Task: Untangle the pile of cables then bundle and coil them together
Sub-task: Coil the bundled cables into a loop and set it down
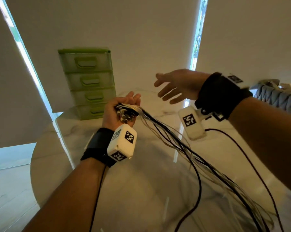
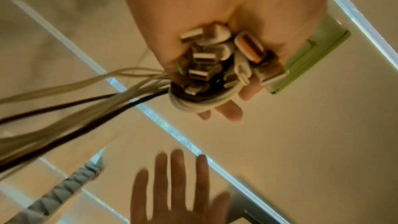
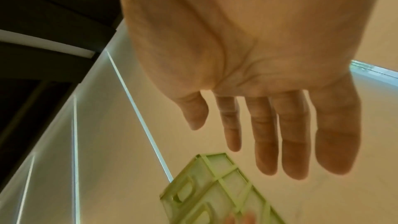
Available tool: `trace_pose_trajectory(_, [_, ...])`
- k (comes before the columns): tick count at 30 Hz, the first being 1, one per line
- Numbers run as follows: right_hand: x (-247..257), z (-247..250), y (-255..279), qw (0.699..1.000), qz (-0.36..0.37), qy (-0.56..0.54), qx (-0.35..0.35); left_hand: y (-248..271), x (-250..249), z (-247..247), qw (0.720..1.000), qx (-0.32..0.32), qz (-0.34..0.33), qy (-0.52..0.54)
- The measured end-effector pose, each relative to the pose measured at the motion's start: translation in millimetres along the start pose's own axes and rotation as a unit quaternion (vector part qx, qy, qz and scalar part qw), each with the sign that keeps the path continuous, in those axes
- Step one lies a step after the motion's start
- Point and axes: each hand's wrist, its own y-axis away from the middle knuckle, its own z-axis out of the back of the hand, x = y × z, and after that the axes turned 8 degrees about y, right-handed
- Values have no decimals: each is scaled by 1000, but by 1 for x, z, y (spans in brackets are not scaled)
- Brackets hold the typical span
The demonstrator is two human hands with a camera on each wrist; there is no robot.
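My left hand (image 1: 124, 104) is raised palm up and grips the gathered ends of the cable bundle (image 1: 127, 113). In the left wrist view the USB plugs (image 2: 219, 57) cluster in the palm of the left hand (image 2: 215, 6), with white cable turns lying across the fingers (image 2: 231, 111). White and black cables (image 1: 183, 148) trail from that hand down to the lower right over the table. My right hand (image 1: 169, 87) hovers above and to the right, fingers straight and spread, holding nothing. The empty right hand (image 3: 258, 117) faces the left one, apart from the cables.
A green plastic drawer unit (image 1: 89, 84) stands at the back of the round marble table (image 1: 124, 190), just behind my left hand. A grey quilted seat back (image 1: 278, 97) is at the right. Dark leads (image 1: 241, 148) hang from the wrist cameras.
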Motion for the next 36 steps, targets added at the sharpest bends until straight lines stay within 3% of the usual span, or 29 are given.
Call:
trace_pose_trajectory(3, [10,3,6,993,13,119,-5,0,-2,1,1000,-18,-1,-9])
trace_pose_trajectory(5, [6,-11,3,968,17,248,33,2,-2,-2,1000,7,2,-18])
trace_pose_trajectory(7, [-3,-35,-2,950,11,306,70,4,-1,-4,999,32,10,-29])
trace_pose_trajectory(13, [-30,-81,-11,987,-30,107,115,10,-8,-13,997,75,1,36])
trace_pose_trajectory(15, [-32,-81,-7,985,-37,131,101,8,-9,-13,997,78,-1,26])
trace_pose_trajectory(20, [-35,-80,12,954,-49,245,167,0,-12,-8,998,53,-16,-28])
trace_pose_trajectory(25, [-21,-88,34,928,-15,339,152,-9,-10,-4,991,52,-48,-110])
trace_pose_trajectory(28, [-13,-83,50,909,12,388,149,-19,-21,7,986,-10,-113,-126])
trace_pose_trajectory(32, [1,-70,65,886,84,448,86,-26,-24,15,956,-74,-176,-223])
trace_pose_trajectory(34, [11,-62,66,885,114,448,56,-29,-23,17,938,-70,-162,-299])
trace_pose_trajectory(36, [22,-54,64,879,160,447,43,-25,-21,15,917,-54,-103,-383])
